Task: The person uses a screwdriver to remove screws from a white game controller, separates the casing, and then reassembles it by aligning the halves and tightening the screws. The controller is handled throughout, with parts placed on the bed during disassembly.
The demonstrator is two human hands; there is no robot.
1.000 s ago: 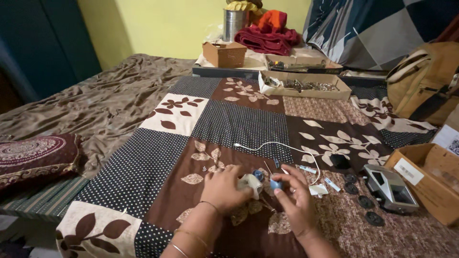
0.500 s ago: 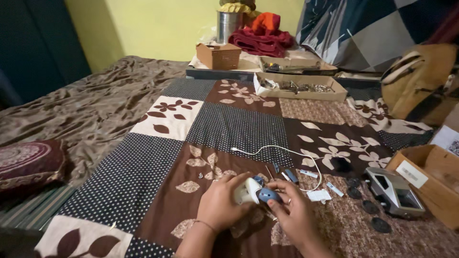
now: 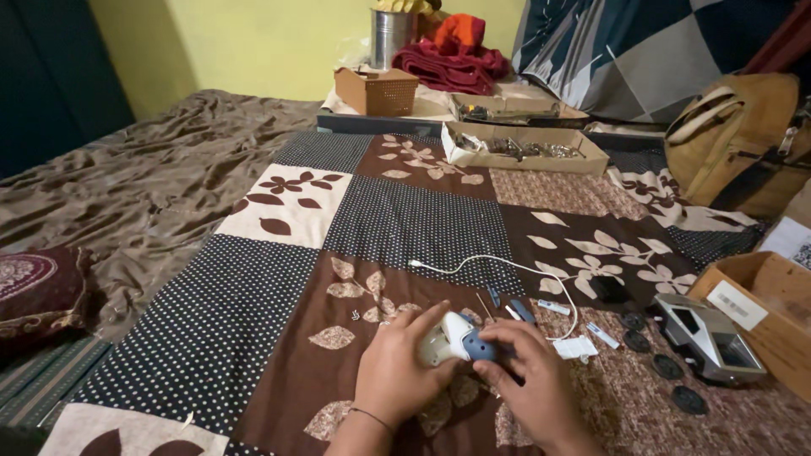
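- The left hand (image 3: 397, 371) wraps around a small white gadget (image 3: 443, 336), fingers curled over its top, grasping it just above the patchwork quilt (image 3: 397, 219).
- The right hand (image 3: 532, 384) meets it from the other side; its fingertips (image 3: 494, 339) press on a blue part (image 3: 477, 348) at the gadget's end, pinching it.
- The gadget sits between both hands, low in the middle of the view, over a brown patch with leaf shapes.
- A thin white cable (image 3: 498, 266) curves across the quilt just beyond the hands.
- Small blue and white bits (image 3: 524, 311) lie near the cable, close to the right hand.
- Four dark round discs (image 3: 667, 367) lie to the right, beside a grey boxy device (image 3: 710, 338).
- An open cardboard box (image 3: 773, 317) stands at the right edge.
- A long cardboard tray (image 3: 524, 148) with metal parts sits at the far end of the quilt.
- A tan bag (image 3: 735, 143) leans well apart at the far right.
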